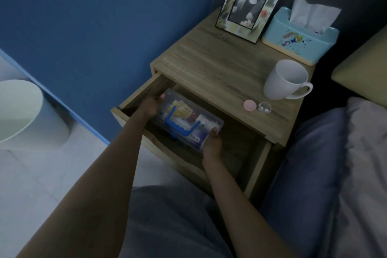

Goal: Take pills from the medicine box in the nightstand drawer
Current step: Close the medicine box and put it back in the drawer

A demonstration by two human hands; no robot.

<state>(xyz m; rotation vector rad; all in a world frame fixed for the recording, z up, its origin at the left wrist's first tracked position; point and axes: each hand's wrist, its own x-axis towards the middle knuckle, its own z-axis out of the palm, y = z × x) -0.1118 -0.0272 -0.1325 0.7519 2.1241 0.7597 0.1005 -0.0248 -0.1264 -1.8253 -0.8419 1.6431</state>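
Presently, head view, items as found.

Medicine box (pixel 189 120): clear plastic case with a blue carry handle (pixel 181 125) on its lid, packets and a white bottle visible through the walls. It sits in the open nightstand drawer (pixel 134 109), lying across it at a slant. I hold it by its two short ends because the lid and handle face up and the drawer walls leave little room along the long sides.

Left hand (pixel 151 104): curled over the far-left end of the box, fingers wrapped onto the plastic, gripping it.

Right hand (pixel 212 144): closed on the near-right end, thumb pressed on the top edge, fingers under or behind; I cannot tell how far they reach. Both hands are on the box, a two-ended grip suited, I judge, to raising it level so the contents do not slide.

Nightstand top (pixel 219 69): overhangs the back of the drawer, so the box likely has to come toward me before it clears upward.

On that top: white mug (pixel 285 79), near the right edge; pink round cap (pixel 250 104) and small clear dish (pixel 265 107) holding what look like white pills, just beside each other near the front edge; picture frame (pixel 251 4) and blue tissue box (pixel 300 35) at the back.

Surroundings: pale waste bin (pixel 27 115) on the floor at left; bed with blue pillow (pixel 303 165) at right, close against the nightstand.
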